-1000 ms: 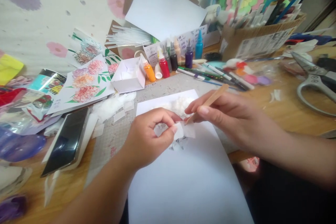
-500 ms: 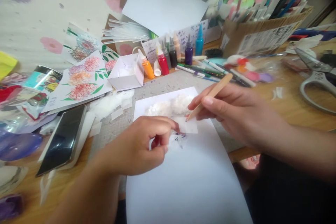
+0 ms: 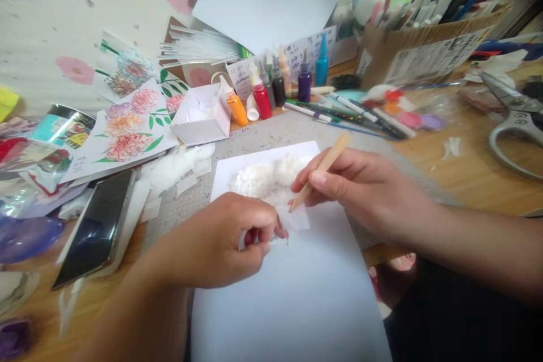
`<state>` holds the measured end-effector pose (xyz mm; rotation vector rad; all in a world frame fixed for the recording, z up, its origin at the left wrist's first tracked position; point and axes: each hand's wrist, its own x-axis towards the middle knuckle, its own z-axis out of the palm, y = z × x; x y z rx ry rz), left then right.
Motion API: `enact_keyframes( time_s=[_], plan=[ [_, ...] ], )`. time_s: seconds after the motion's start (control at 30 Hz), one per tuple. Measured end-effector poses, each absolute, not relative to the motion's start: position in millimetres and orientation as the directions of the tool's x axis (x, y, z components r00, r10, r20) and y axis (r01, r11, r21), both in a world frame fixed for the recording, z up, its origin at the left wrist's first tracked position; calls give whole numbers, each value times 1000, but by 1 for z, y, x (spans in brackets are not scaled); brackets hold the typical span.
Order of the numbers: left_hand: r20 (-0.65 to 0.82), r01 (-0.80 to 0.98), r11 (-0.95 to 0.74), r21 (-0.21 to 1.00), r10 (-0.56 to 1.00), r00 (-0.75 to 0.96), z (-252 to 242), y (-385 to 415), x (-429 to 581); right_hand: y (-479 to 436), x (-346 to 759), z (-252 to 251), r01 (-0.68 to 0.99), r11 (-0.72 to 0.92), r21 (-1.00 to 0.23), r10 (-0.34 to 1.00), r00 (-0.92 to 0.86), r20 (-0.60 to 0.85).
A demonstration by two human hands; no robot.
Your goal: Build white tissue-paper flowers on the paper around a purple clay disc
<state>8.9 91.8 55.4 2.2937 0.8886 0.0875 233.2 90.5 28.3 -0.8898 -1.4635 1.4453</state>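
Observation:
My right hand [image 3: 339, 181] pinches a flat wooden stick [image 3: 324, 167], its pointed tip down on a small translucent white square [image 3: 300, 218]. That square lies on a large white paper [image 3: 280, 305], just below fluffy white clumps [image 3: 258, 180]. Resting on the same paper, my left hand [image 3: 233, 237] is curled with its fingertips at the square's left side. Whatever its fingers may hold is too hidden and small to name.
Behind the paper stand small paint bottles [image 3: 261, 96] and an open white box [image 3: 203, 116]. A phone [image 3: 97, 229] and floral cards [image 3: 127, 130] lie left. Scissors [image 3: 515, 124] and a carton of brushes [image 3: 432, 51] are right.
The stick, my right hand and the small white square have shifted a little left and down, nearer my left hand. The view has moved slightly.

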Motion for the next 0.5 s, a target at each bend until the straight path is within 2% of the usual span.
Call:
enact_keyframes(
  time_s=[0.1, 0.27, 0.37, 0.5],
  plan=[
    [-203, 566, -525, 636, 594, 779, 58, 94, 6, 89, 228, 24, -24, 129, -991, 909, -397, 128],
    [-261, 566, -493, 661, 556, 789, 63, 98, 1, 87, 222, 10, 109, 439, -892, 820, -455, 348],
    [-266, 555, -478, 680, 545, 795, 64, 98, 0, 87, 222, 5, 108, 586, -803, 731, -498, 467],
    [-252, 540, -469, 699, 544, 800, 63, 99, 1, 89, 223, 4, 96, 645, -758, 690, -500, 524]
  ],
)
